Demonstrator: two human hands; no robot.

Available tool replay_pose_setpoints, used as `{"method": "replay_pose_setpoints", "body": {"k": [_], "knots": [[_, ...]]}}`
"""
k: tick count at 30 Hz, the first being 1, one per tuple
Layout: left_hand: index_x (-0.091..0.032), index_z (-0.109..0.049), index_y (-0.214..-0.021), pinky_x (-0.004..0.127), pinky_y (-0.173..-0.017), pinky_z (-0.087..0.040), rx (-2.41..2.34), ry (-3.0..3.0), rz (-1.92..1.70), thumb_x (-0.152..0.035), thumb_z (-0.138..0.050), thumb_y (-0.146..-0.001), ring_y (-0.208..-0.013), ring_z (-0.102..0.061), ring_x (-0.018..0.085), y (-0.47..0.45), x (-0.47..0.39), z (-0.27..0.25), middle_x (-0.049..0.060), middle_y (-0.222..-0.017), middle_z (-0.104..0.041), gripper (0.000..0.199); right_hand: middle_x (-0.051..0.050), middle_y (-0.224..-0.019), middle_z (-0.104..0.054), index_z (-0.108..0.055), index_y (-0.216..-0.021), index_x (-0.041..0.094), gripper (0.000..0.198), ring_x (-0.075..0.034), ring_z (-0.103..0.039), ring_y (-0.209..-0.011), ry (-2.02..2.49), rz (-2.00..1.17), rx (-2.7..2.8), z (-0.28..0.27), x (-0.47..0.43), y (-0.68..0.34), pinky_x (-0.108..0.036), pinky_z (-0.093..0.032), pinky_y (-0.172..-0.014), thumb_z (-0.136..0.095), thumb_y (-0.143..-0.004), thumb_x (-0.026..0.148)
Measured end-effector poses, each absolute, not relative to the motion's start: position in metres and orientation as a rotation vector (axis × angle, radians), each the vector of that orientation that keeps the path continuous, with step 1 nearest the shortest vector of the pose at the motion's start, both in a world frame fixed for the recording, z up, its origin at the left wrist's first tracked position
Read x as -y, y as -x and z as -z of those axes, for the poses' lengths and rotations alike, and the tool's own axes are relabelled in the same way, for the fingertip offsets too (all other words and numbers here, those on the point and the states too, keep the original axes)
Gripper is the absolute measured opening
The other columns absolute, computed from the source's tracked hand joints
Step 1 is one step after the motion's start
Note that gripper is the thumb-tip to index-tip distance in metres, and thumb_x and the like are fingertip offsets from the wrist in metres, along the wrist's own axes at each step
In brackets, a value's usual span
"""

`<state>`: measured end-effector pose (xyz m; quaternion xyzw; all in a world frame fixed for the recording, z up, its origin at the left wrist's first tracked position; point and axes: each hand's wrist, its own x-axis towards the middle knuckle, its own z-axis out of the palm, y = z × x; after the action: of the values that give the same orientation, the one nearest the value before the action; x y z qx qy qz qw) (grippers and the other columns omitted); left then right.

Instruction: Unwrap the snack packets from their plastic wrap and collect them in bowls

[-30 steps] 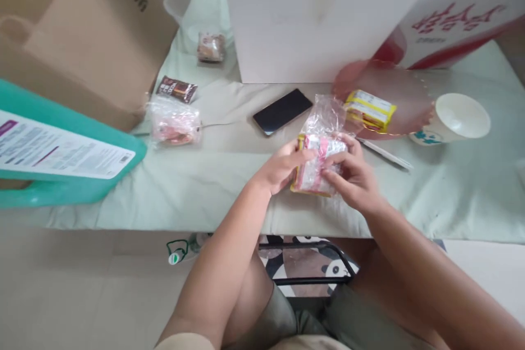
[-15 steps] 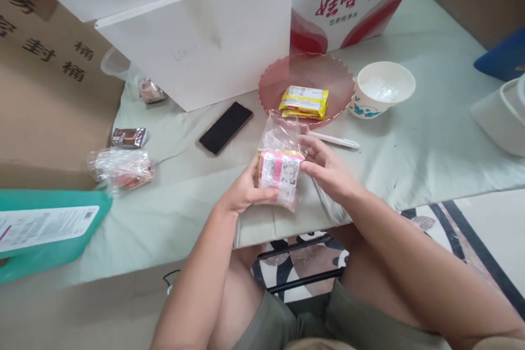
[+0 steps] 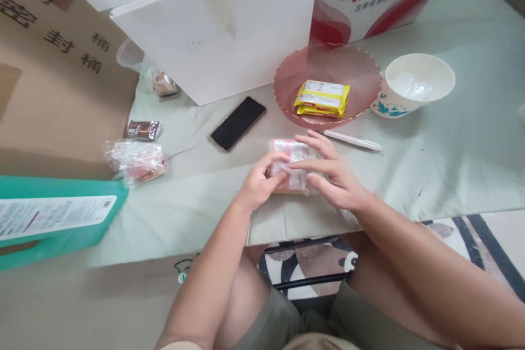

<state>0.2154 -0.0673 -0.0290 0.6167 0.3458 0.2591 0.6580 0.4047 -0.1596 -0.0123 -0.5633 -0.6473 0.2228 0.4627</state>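
My left hand [image 3: 262, 179] grips a pink-and-white snack packet [image 3: 290, 149] in a clear plastic bag, thumb and fingers on its left side. Over the packet's right part my right hand [image 3: 334, 172] has its fingers spread, fingertips at the plastic; it does not grip. A yellow edge shows under the packet's near side. Beyond the hands, yellow-and-white packets [image 3: 322, 97] lie stacked in a pink ribbed plate [image 3: 365, 74] with a wavy gold rim. A white-handled utility knife [image 3: 355, 139] lies between plate and right hand.
A black phone [image 3: 238, 123] lies left of the plate. To the right stands a paper cup [image 3: 394, 106] with clear plastic inside. Crumpled clear wrappers [image 3: 137, 161] and a brown cocoa packet [image 3: 143, 130] are at left, beside a green jug [image 3: 82, 238]. White boxes [image 3: 246, 33] stand behind.
The bag's loose top, which stood up before, is now folded down over the packet. My right hand has moved from its side to over it. The view has shifted left.
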Motion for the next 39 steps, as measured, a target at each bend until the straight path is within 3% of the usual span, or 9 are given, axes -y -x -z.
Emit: {"method": "replay_pose_setpoints", "body": {"k": [3, 8, 11, 16, 19, 21, 26, 34, 39], "knots": [[-0.026, -0.071, -0.095, 0.024, -0.075, -0.045, -0.898, -1.334, -0.804, -0.040, -0.079, -0.077, -0.078, -0.055, 0.014, -0.211, 0.058, 0.030, 0.000, -0.094, -0.066, 0.024, -0.010, -0.113, -0.073, -0.074, -0.100, 0.027, 0.024, -0.030, -0.065, -0.114, 1.620, -0.387, 1.456, 0.008, 0.171, -0.427, -0.052, -0.047, -0.105, -0.052, -0.091, 0.033], [-0.024, -0.072, -0.088, 0.023, -0.075, -0.043, -0.932, -1.318, -1.011, -0.045, -0.074, -0.083, -0.074, -0.051, 0.012, -0.212, 0.052, 0.034, -0.001, -0.085, -0.062, 0.022, -0.020, -0.116, -0.068, -0.065, -0.122, 0.018, 0.043, -0.038, -0.061, -0.110, 2.071, -0.084, 1.463, 0.033, 0.179, -0.472, -0.057, -0.045, -0.097, -0.059, -0.084, 0.037], [-0.023, -0.070, -0.085, 0.023, -0.076, -0.043, -0.934, -1.389, -1.036, -0.051, -0.070, -0.086, -0.076, -0.053, 0.013, -0.218, 0.054, 0.037, 0.000, -0.083, -0.062, 0.028, -0.018, -0.098, -0.068, -0.067, -0.115, 0.018, 0.037, -0.037, -0.062, -0.096, 2.158, -0.117, 1.579, 0.043, 0.186, -0.483, -0.054, -0.047, -0.087, -0.054, -0.086, 0.037], [-0.026, -0.064, -0.106, 0.024, -0.083, -0.047, -1.020, -1.399, -1.122, -0.057, -0.068, -0.086, -0.087, -0.059, 0.013, -0.225, 0.058, 0.041, 0.001, -0.100, -0.064, 0.036, -0.011, -0.085, -0.065, -0.067, -0.090, 0.023, 0.020, -0.028, -0.060, -0.075, 2.150, -0.363, 1.559, 0.021, 0.209, -0.471, -0.041, -0.043, -0.066, -0.052, -0.079, 0.030], [-0.033, -0.046, -0.134, 0.028, -0.089, -0.050, -1.042, -1.284, -1.132, -0.058, -0.075, -0.080, -0.099, -0.064, 0.016, -0.228, 0.062, 0.042, 0.004, -0.119, -0.063, 0.067, -0.005, -0.073, -0.063, -0.060, -0.083, 0.024, 0.012, -0.023, -0.056, -0.066, 1.936, -0.703, 1.387, 0.004, 0.217, -0.452, -0.036, -0.041, -0.062, -0.050, -0.079, 0.028], [-0.032, -0.044, -0.133, 0.029, -0.090, -0.052, -1.037, -1.225, -1.135, -0.058, -0.079, -0.075, -0.104, -0.065, 0.018, -0.232, 0.067, 0.041, 0.005, -0.122, -0.063, 0.073, -0.001, -0.068, -0.061, -0.055, -0.081, 0.024, 0.007, -0.020, -0.056, -0.063, 1.661, -0.968, 1.237, -0.002, 0.214, -0.435, -0.034, -0.043, -0.061, -0.049, -0.080, 0.026], [-0.023, -0.056, -0.102, 0.025, -0.079, -0.054, -1.000, -1.146, -1.042, -0.052, -0.084, -0.071, -0.086, -0.066, 0.014, -0.246, 0.091, 0.039, 0.001, -0.097, -0.066, 0.051, -0.005, -0.097, -0.071, -0.055, -0.094, 0.023, 0.016, -0.021, -0.068, -0.087, 1.064, -1.340, 0.984, 0.003, 0.191, -0.390, -0.031, -0.052, -0.064, -0.050, -0.078, 0.024], [-0.023, -0.059, -0.105, 0.027, -0.080, -0.054, -0.937, -1.021, -0.981, -0.039, -0.085, -0.070, -0.091, -0.068, 0.016, -0.244, 0.094, 0.038, 0.002, -0.104, -0.070, 0.046, -0.005, -0.118, -0.069, -0.058, -0.106, 0.024, 0.023, -0.021, -0.067, -0.109, 1.203, -1.179, 0.919, 0.016, 0.177, -0.391, -0.038, -0.054, -0.091, -0.052, -0.084, 0.024], [-0.021, -0.061, -0.102, 0.026, -0.077, -0.054, -0.978, -0.952, -1.043, -0.038, -0.085, -0.068, -0.088, -0.068, 0.016, -0.244, 0.086, 0.037, 0.004, -0.100, -0.072, 0.045, -0.004, -0.098, -0.071, -0.062, -0.105, 0.022, 0.019, -0.017, -0.065, -0.080, 1.380, -1.049, 1.133, 0.012, 0.185, -0.393, -0.033, -0.052, -0.075, -0.050, -0.094, 0.031]]}}
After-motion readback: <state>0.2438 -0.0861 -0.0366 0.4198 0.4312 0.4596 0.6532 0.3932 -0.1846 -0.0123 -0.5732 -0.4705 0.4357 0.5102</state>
